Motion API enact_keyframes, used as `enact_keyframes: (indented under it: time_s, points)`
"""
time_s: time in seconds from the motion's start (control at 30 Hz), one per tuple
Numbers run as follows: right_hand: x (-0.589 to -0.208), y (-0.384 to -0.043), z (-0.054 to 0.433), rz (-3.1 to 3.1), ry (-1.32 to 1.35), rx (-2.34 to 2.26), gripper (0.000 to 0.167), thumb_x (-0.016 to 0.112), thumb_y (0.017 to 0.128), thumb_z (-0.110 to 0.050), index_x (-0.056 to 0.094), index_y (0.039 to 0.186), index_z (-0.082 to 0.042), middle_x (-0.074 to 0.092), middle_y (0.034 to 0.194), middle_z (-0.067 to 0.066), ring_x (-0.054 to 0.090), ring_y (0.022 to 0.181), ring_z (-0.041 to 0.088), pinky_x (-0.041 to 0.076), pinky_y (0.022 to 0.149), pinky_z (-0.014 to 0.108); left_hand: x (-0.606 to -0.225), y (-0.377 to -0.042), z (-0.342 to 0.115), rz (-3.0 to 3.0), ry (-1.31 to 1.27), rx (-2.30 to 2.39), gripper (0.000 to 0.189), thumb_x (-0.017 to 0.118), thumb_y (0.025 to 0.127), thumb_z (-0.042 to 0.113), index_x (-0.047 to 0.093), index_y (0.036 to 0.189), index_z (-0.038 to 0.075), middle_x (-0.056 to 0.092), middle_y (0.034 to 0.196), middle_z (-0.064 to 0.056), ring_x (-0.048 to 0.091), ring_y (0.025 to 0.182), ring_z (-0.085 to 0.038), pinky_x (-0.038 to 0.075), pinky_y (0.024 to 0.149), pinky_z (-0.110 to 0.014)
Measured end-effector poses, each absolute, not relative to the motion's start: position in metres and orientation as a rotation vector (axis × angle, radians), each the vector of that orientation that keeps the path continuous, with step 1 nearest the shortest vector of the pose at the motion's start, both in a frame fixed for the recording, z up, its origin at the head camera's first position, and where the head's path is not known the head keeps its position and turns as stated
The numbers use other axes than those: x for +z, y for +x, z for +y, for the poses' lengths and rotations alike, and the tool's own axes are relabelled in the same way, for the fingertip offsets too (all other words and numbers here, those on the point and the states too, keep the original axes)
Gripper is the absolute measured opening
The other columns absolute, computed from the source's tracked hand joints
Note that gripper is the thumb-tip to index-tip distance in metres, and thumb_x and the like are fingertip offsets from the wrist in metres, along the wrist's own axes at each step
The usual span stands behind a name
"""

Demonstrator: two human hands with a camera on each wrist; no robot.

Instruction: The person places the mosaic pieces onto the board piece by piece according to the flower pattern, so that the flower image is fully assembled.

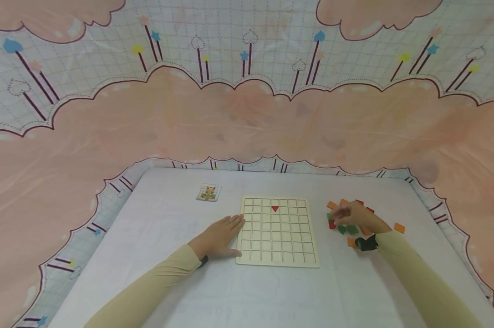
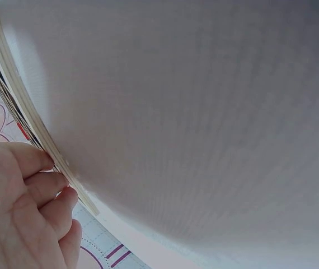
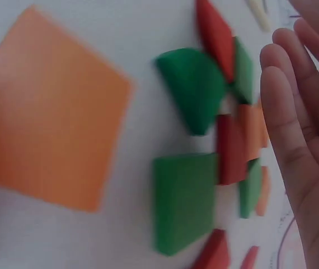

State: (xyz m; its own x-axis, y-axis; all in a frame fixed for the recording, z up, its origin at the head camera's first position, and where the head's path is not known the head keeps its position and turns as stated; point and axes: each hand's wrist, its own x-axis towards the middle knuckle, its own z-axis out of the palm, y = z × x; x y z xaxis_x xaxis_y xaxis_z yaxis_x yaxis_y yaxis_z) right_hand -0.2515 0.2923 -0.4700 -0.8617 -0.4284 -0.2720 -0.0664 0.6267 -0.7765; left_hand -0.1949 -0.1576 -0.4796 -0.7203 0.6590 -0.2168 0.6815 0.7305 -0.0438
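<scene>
Head view: on the bench (image 1: 119, 228), the board (image 1: 277, 232) is being touched by the left hand (image 1: 218, 237), thumb spread; left wrist: its edge (image 2: 34, 115) is best being steadied; right wrist: near pieces (image 3: 186, 204), nothing is being pinched by fingers of the right hand (image 3: 313, 162)

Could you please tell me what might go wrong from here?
The right hand is over crowded pieces and might scatter neighbours. The left hand touches the edge of the board; a push could shift it, perhaps jolting the red triangle out of place.
</scene>
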Motion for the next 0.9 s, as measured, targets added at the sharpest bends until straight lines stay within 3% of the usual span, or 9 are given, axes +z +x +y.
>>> enact_keyframes:
  time_s: [0.27,0.9]
  points:
    - [-0.4781,-0.2483,0.2912,2.441,-0.436,-1.084,0.025,0.071,0.082,-0.011,0.067,0.103,0.001,0.071,0.095,0.01,0.062,0.08,0.009,0.053,0.072,0.018,-0.4804,-0.1945,-0.1565,2.739,1.077,-0.197,0.095,0.044,0.085,0.069,0.022,0.149,0.003,0.021,0.157,-0.011,0.022,0.145,-0.023,0.023,0.119,-0.036]
    - [-0.4683,-0.2476,0.2895,2.441,-0.535,-1.024,0.022,0.073,0.079,-0.009,0.07,0.097,0.004,0.071,0.092,0.015,0.063,0.078,0.005,0.053,0.07,0.015,-0.4774,-0.1948,-0.1575,2.736,1.065,-0.169,0.094,0.043,0.086,0.068,0.021,0.149,0.003,0.019,0.157,-0.012,0.02,0.146,-0.024,0.021,0.12,-0.036]
